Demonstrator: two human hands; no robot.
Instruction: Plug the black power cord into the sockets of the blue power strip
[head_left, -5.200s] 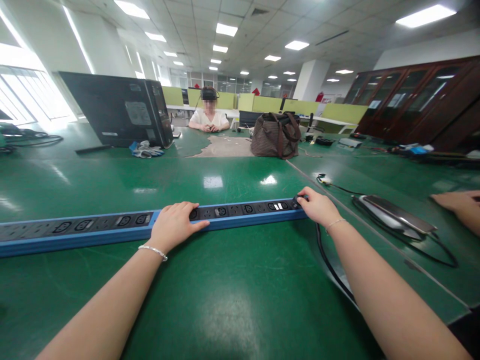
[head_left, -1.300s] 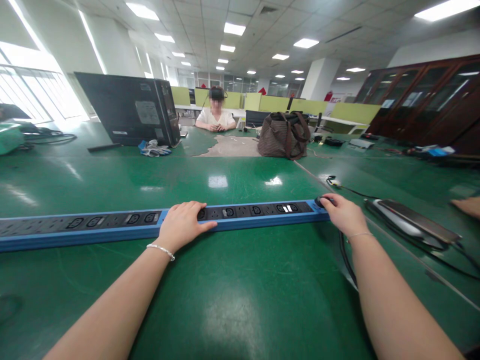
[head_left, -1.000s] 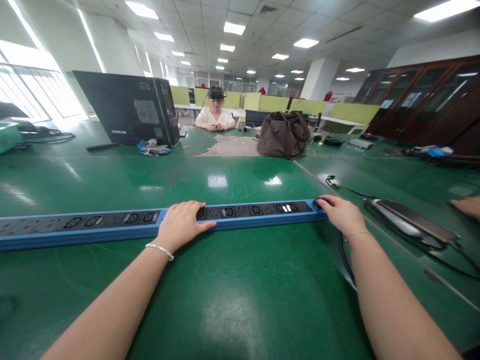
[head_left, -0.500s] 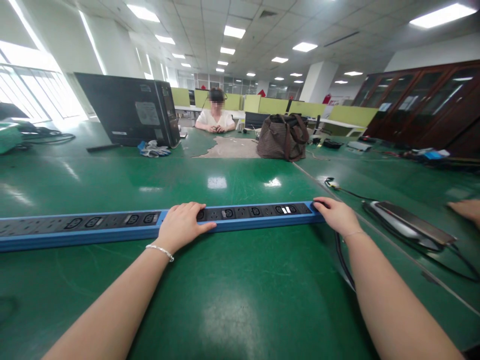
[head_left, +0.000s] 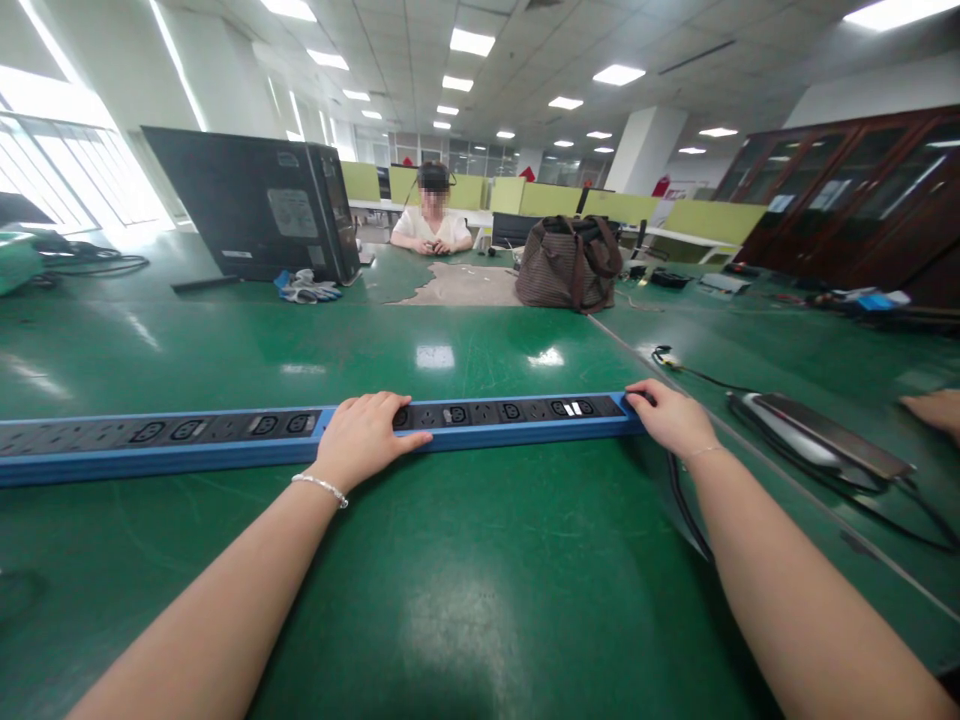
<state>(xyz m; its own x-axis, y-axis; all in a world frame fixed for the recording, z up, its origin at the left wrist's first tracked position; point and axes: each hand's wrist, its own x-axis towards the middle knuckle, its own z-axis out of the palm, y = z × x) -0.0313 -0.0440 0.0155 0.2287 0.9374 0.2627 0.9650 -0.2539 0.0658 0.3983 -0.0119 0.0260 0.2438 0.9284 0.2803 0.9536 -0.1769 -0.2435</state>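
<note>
A long blue power strip point(head_left: 480, 424) with black sockets lies across the green table point(head_left: 465, 560), running out of view at the left. My left hand point(head_left: 367, 432) is closed over its middle, thumb on the near side and fingers over the top. At the strip's right end, my right hand point(head_left: 671, 415) pinches the corner with thumb and fingers. A black cable point(head_left: 686, 515) hangs down beside my right wrist. Two small white labels sit on the strip near the right end.
A black computer case point(head_left: 255, 205) and gloves point(head_left: 307, 287) stand at the back left, a brown bag point(head_left: 568, 265) at the back centre. A person point(head_left: 432, 215) sits beyond. Right: a device with cables point(head_left: 825, 440) and another person's hand point(head_left: 934, 412).
The whole view has shifted slightly, so the table and the strip appear a little higher. Both my hands keep their places on the strip.
</note>
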